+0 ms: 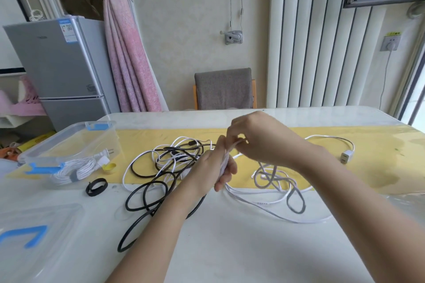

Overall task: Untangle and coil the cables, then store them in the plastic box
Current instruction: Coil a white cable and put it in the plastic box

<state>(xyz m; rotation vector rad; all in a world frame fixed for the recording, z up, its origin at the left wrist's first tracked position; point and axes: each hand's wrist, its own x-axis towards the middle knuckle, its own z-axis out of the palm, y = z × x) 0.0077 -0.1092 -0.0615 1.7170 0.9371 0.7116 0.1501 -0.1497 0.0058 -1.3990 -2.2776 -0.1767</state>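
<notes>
1. Left grip [213, 167] is clasping one white cable [264, 203]; right grip [259, 138] is pinching it.
2. One plastic box [57, 142] is sitting at ten o'clock, holding one bundle [76, 171].
3. Black cable tangle [133, 226] is hiding its count.

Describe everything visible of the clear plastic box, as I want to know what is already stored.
The plastic box is a clear, rectangular tub with no lid on it and blue latches at its near and far ends. It stands upright on the left side of the white table, at the end of the yellow runner. Inside lies a coiled white cable bound by a grey strap, its plug toward the right wall.
</notes>
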